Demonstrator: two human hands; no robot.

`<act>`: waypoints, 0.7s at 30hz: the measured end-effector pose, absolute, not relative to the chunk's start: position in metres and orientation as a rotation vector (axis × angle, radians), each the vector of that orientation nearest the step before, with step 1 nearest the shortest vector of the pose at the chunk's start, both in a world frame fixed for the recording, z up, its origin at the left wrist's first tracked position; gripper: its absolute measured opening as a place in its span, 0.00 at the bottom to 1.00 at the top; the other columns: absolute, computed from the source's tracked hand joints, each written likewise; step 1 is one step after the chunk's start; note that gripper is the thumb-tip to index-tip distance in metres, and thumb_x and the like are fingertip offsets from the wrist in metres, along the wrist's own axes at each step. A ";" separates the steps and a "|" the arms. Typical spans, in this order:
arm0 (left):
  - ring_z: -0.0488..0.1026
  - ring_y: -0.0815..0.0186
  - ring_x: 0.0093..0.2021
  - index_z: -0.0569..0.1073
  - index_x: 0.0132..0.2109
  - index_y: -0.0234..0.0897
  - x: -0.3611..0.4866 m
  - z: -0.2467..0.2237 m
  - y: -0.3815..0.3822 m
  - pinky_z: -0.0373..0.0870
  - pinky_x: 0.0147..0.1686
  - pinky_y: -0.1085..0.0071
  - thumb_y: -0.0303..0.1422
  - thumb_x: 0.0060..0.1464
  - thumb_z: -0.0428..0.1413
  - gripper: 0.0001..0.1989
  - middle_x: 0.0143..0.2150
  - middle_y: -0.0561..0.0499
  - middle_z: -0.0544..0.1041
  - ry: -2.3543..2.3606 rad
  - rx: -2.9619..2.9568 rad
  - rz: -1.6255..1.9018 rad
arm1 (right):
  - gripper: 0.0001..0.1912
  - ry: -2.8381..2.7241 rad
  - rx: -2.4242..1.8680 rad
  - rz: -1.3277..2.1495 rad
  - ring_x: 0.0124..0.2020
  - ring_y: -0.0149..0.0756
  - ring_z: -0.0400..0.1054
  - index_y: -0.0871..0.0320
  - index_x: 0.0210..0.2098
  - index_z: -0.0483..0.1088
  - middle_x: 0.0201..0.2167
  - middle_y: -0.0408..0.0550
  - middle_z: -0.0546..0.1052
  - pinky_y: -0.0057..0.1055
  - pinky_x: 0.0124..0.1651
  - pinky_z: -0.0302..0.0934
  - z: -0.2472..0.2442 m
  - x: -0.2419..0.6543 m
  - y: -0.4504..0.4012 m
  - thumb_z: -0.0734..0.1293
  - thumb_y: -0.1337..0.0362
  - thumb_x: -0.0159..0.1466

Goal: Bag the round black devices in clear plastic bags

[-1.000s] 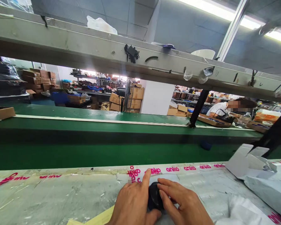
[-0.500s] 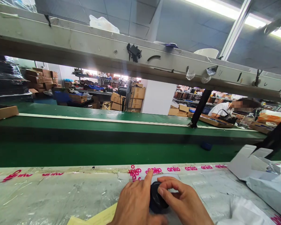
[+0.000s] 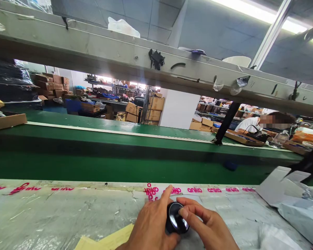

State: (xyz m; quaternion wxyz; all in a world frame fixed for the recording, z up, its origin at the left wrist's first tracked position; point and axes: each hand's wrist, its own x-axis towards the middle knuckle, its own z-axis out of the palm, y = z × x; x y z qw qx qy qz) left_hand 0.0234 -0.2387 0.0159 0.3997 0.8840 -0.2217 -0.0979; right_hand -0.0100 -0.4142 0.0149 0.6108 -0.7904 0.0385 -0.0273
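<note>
A round black object with a glossy face (image 3: pixel 177 222) is between my two hands, low in the middle of the view. My left hand (image 3: pixel 153 220) grips it from the left, thumb curled below and index finger stretched along its far side. On the other side my right hand (image 3: pixel 202 218) has its thumb on the glossy face and its fingers bent at the upper rim. Close by on the left, a yellow paper sheet (image 3: pixel 112 239) lies partly under my left forearm.
An opened white box (image 3: pixel 276 187) and a grey plastic bag (image 3: pixel 299 215) lie at the right, near crumpled white wrapping (image 3: pixel 276 238). A green conveyor belt (image 3: pixel 80 163) runs beyond the worktop, with a dark blue object (image 3: pixel 231 165) on it. A shelf beam (image 3: pixel 99 45) crosses overhead.
The round black object has tilted, so its glossy face now shows more toward me. My left thumb has drawn in beneath it. The whole view has shifted slightly.
</note>
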 end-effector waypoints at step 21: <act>0.71 0.54 0.61 0.53 0.72 0.42 0.029 -0.001 -0.232 0.66 0.65 0.55 0.18 0.37 0.59 0.54 0.63 0.45 0.71 -0.487 1.983 -0.234 | 0.26 0.028 -1.776 -0.028 0.60 0.59 0.68 0.50 0.29 0.84 0.57 0.50 0.78 0.44 0.63 0.62 0.012 -0.014 -0.416 0.72 0.34 0.54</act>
